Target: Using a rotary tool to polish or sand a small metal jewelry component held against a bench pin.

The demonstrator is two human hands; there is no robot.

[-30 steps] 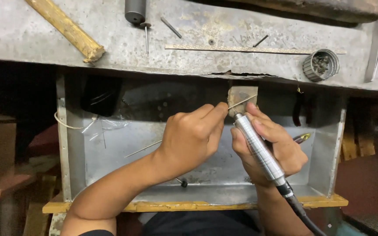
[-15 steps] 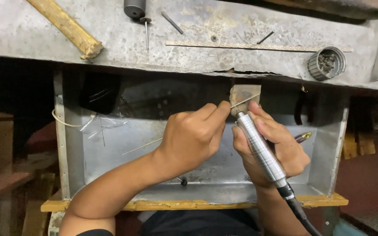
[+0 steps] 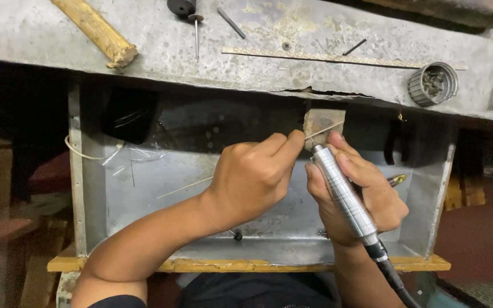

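Observation:
My left hand (image 3: pixel 255 174) pinches a thin metal strip (image 3: pixel 324 129) between thumb and forefinger and holds it against a small wooden bench peg (image 3: pixel 322 118) under the workbench edge. My right hand (image 3: pixel 360 191) grips a silver rotary handpiece (image 3: pixel 343 194) like a pen, its tip up at the strip beside my left fingertips. A black cable (image 3: pixel 397 285) runs from the handpiece down to the lower right. The working tip itself is hidden between my fingers.
A grey worn workbench (image 3: pixel 292 51) spans the top, carrying a wooden handle (image 3: pixel 95 28), a long flat metal strip (image 3: pixel 338 58), thin bits (image 3: pixel 230 23) and a ribbed round metal holder (image 3: pixel 433 83). Below my hands sits a metal catch tray (image 3: pixel 144 194) with a wooden front edge (image 3: pixel 246 265).
Both hands stay in nearly the same place at the peg. The view has shifted slightly; the strip and handpiece show only tiny movement.

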